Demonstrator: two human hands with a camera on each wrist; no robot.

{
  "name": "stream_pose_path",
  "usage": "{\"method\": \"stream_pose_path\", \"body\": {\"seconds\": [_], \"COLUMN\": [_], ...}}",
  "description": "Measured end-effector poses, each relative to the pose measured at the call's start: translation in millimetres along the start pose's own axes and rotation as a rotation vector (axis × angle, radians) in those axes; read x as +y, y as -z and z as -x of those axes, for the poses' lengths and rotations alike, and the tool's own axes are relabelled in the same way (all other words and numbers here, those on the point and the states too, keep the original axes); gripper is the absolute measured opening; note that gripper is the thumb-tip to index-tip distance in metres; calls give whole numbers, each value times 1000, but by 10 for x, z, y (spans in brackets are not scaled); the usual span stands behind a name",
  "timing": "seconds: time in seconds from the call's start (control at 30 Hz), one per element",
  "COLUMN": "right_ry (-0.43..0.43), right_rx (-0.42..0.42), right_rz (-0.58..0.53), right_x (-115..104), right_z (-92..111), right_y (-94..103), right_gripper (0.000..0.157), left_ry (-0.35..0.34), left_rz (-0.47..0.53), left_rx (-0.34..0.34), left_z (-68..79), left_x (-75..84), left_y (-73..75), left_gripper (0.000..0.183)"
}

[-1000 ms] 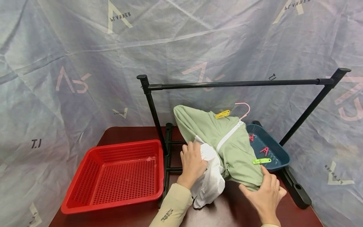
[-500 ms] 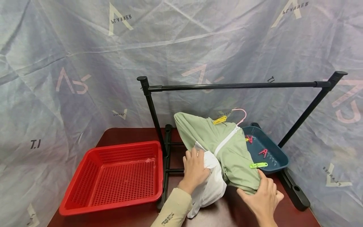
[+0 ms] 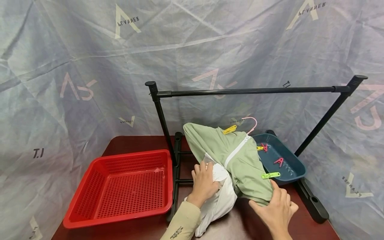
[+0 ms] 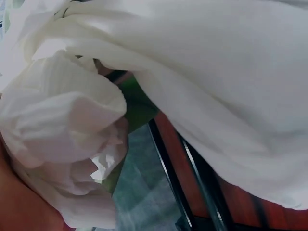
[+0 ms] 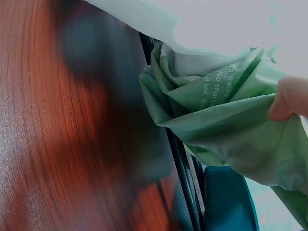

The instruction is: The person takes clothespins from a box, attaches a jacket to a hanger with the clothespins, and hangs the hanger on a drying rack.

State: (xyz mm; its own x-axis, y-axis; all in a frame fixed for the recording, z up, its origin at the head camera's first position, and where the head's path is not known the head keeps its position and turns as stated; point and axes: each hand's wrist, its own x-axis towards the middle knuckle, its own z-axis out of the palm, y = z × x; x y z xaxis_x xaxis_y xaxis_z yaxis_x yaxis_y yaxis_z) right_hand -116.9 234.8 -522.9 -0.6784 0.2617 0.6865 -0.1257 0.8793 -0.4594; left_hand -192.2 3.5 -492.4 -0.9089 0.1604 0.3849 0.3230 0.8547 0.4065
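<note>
A light green jacket [image 3: 210,140] with a white zip and white inner fabric [image 3: 220,200] hangs tilted on a pink hanger [image 3: 252,125]. My left hand [image 3: 204,185] grips the white fabric at the jacket's left; in the left wrist view, white folds hide most of the fingers. With thumb and fingers, my right hand [image 3: 276,208] holds the green edge at the lower right; its thumb [image 5: 288,98] presses the cloth in the right wrist view. A yellow clothespin [image 3: 229,129] sits at the jacket's top, and a lime green clothespin [image 3: 270,175] near my right fingers.
A black rack's bar [image 3: 240,91] spans behind and above the jacket. To the left stands a red perforated basket [image 3: 132,213]. The blue tray [image 3: 295,166] on the right holds pink clothespins [image 3: 279,162] and a yellow one. Below lies a dark red table [image 3: 120,143].
The jacket with its hanger has sunk lower and shifted slightly left in the head view. Both hands have moved a little down with it, keeping their holds. More of the tray shows.
</note>
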Motion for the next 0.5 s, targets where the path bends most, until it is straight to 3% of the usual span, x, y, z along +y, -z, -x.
{"method": "stream_pose_path", "body": {"seconds": [0.17, 0.5], "right_ry": [4, -4], "right_rx": [2, 1], "right_rz": [2, 4], "right_x": [-4, -28], "right_z": [5, 21], "right_y": [-18, -34], "right_gripper": [103, 103], "left_ry": [3, 0], "left_rz": [18, 49], "left_rx": [-4, -2], "left_z": [9, 23], "left_x": [-40, -77], "left_y": [-38, -70], "left_gripper": [52, 46]}}
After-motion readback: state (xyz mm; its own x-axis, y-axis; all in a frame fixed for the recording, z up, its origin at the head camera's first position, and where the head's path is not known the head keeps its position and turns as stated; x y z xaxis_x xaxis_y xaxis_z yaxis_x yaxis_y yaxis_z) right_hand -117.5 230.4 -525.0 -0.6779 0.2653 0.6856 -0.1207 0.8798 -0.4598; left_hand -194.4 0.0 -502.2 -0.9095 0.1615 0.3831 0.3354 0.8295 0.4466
